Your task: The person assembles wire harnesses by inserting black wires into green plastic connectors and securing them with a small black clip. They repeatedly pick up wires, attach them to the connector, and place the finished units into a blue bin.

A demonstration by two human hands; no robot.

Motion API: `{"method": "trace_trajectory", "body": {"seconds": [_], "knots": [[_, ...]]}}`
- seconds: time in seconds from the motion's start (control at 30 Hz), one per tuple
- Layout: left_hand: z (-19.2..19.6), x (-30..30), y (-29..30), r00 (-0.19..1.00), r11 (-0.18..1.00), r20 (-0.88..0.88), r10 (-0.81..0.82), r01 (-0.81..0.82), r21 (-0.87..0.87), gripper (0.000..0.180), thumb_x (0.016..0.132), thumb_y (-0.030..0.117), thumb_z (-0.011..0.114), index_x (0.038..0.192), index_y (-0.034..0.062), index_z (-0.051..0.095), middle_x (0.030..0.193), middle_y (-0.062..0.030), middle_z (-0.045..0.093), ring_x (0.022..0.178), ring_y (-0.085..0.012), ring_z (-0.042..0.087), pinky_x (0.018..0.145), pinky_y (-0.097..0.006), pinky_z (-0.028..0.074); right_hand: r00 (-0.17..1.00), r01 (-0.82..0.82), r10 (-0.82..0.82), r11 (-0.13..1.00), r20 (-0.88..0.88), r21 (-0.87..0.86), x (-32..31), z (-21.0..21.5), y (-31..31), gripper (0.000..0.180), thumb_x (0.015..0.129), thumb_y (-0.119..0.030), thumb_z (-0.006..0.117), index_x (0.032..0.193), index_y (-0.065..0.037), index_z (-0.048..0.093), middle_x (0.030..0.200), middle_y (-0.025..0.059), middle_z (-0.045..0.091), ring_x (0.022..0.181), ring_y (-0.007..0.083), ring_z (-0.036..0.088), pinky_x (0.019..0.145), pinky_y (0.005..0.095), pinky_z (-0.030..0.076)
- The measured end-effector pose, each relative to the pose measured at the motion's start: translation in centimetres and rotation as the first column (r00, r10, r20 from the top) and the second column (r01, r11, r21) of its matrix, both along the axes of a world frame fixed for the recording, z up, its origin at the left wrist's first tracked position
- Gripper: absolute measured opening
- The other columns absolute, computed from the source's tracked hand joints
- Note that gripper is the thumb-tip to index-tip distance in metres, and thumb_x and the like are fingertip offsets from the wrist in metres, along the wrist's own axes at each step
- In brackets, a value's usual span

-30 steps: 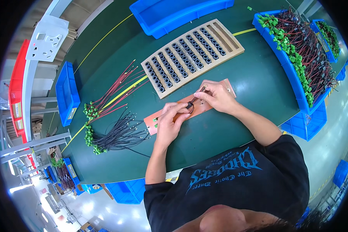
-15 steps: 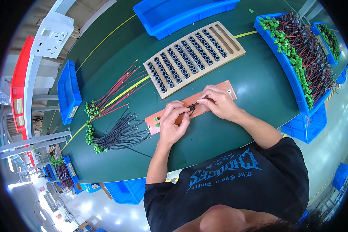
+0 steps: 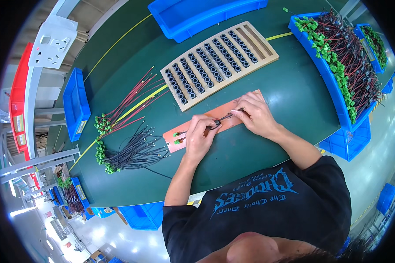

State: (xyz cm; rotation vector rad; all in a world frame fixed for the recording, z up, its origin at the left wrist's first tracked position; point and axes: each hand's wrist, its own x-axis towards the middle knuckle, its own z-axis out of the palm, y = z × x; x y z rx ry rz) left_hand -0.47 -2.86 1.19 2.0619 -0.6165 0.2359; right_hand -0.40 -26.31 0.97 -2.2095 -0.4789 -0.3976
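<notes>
My left hand [image 3: 198,136] pinches a small black ring [image 3: 217,123] with dark wire at it, above an orange-brown board [image 3: 232,127]. To its right, my right hand [image 3: 255,115] has thumb and fingers closed on the dark wires [image 3: 227,116] that run out from the ring. Two green connectors [image 3: 178,141] lie at the board's left end, their leads passing under my left hand. Beyond the board stands a wooden tray [image 3: 184,106] with rows of black rings like the held one. My fingers cover part of the wires.
At left lie bundles of red wires [image 3: 131,96] and black wires [image 3: 134,151] with green connectors. A blue bin [image 3: 314,65] of finished-looking wire pieces stands at right. Other blue bins [image 3: 206,22] sit at the far edge and far left [image 3: 77,105] of the green table [image 3: 303,101].
My right hand has shifted slightly right and down, away from the left, and more dark wire shows between them. My left hand stays at the ring; the view has shifted slightly.
</notes>
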Motion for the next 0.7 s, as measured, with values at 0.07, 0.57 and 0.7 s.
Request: {"method": "trace_trajectory", "body": {"seconds": [0.07,0.57,0.7], "knots": [[-0.1,0.1,0.0,1.0,1.0,0.017,-0.01,0.01,0.014,0.025,0.073,-0.005,0.086,0.088,-0.0009,0.066,0.096,-0.0119,0.067,0.089,-0.0249,0.066,0.076,-0.035,0.057,0.999,0.008,-0.008,1.0,0.031,0.01,0.1,-0.3,-0.4,0.016,0.089,-0.016,0.075,0.083,-0.003,0.067,0.084,0.009,0.064,0.085,0.0293,0.059,0.088,0.0445,0.044],[0.3,0.3,-0.4,1.0,0.991,0.024,0.018,-0.021,0.135,0.019,0.077,-0.001,0.083,0.087,-0.0004,0.068,0.097,-0.0106,0.066,0.092,-0.0258,0.065,0.077,-0.037,0.052,0.999,0.025,-0.025,0.999,-0.026,-0.03,0.4,-0.4,-1.4,0.015,0.088,-0.016,0.076,0.083,-0.003,0.068,0.088,0.0081,0.066,0.091,0.0294,0.06,0.091,0.044,0.048],[1.0,0.7,-0.3,0.999,0.977,0.035,-0.027,0.019,0.214,0.016,0.076,-0.001,0.08,0.088,0.001,0.068,0.101,-0.0088,0.068,0.096,-0.0285,0.064,0.082,-0.039,0.049,0.999,0.023,-0.025,0.998,-0.032,-0.065,0.3,-0.4,-1.5,0.014,0.088,-0.015,0.075,0.084,-0.004,0.069,0.089,0.0074,0.065,0.093,0.0287,0.06,0.091,0.0433,0.048]]}}
